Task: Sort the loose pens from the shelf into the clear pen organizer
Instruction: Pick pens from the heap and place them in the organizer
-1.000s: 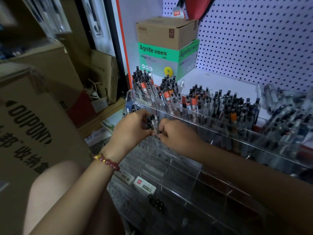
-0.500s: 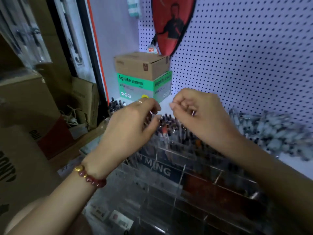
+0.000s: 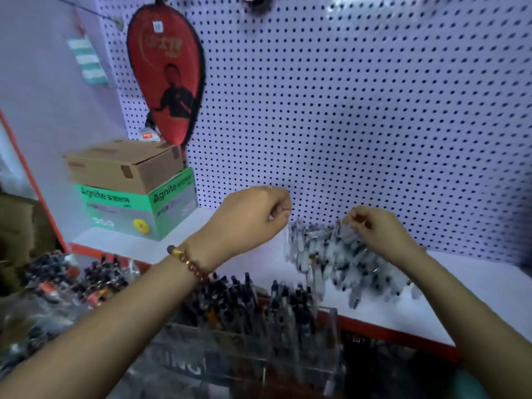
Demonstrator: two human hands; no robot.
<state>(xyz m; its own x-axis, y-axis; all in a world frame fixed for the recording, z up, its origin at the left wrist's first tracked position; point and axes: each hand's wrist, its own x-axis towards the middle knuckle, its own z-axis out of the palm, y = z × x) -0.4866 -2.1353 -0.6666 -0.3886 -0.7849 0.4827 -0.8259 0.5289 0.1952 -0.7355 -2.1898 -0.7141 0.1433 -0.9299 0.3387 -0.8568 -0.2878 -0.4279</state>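
Loose pens (image 3: pixel 339 254): lay heaped, slim, clear-barrelled and dark-tipped, on the flat white shelf (image 3: pixel 388 315) against the dotted pegboard (image 3: pixel 374 110). Right hand (image 3: pixel 380 231): at the heap's top, fingers curled among the pens; could not tell whether any was gripped. Left hand (image 3: pixel 253 214): just left of the heap, clenched on nothing visible, beaded bracelet (image 3: pixel 188 263) at the wrist. Clear pen organizer (image 3: pixel 259 349): stood in front of the heap, glossy acrylic, packed with upright dark pens (image 3: pixel 230 295). Cardboard box (image 3: pixel 123 165): well left of the heap, atop a green carton (image 3: pixel 138 208).
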